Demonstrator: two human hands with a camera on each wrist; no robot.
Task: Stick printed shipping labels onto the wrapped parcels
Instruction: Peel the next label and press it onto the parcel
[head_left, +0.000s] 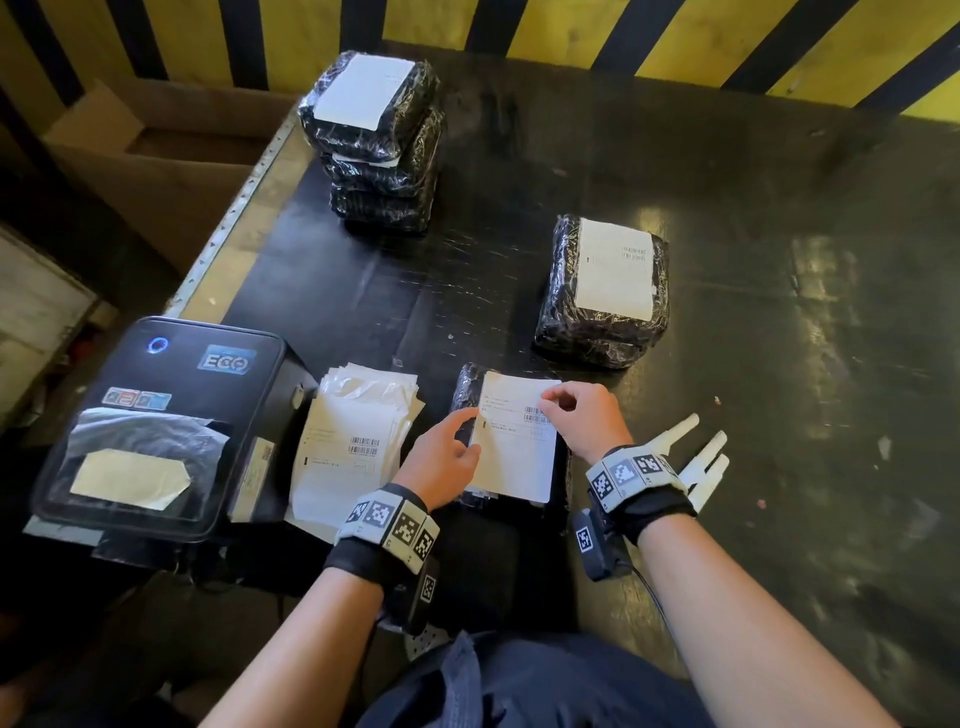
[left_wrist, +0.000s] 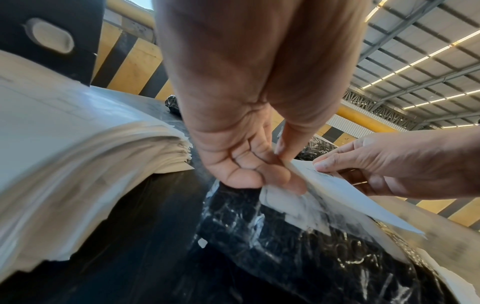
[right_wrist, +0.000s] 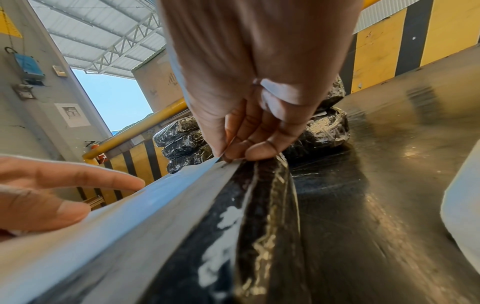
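Head view, bottom of the frame up: both forearms reach in from the lower edge, each with a band of black-and-white markers at the wrist. The left hand (head_left: 449, 451) and right hand (head_left: 579, 415) meet over a white shipping label (head_left: 519, 441) that lies on a black wrapped parcel (head_left: 464, 391) in the lower middle. From up here you only see fingers on the label's left edge and upper right corner.

The left wrist view fills that in: the left thumb and fingers (left_wrist: 259, 170) pinch the label edge, which lifts off the shiny wrap instead of lying flat, and the right hand comes in from the right side of the frame pinching the same sheet. The right wrist view shows the right fingertips (right_wrist: 259, 150) clamped on the far corner, the label (right_wrist: 145, 205) running as a pale strip along the parcel top, with a small gap at the edge.

Left of the parcel is a loose stack of printed labels (head_left: 353, 441), and further left a black label printer (head_left: 156, 421) with an "ECO" sticker. White strips (head_left: 701, 457) lie just right of the right wrist. Above, mid right, one labelled parcel (head_left: 605, 291) sits alone on the dark table (head_left: 779, 364). Upper left holds a stack of labelled parcels (head_left: 376, 140), with a yellow-and-black striped barrier (head_left: 675, 36) behind.
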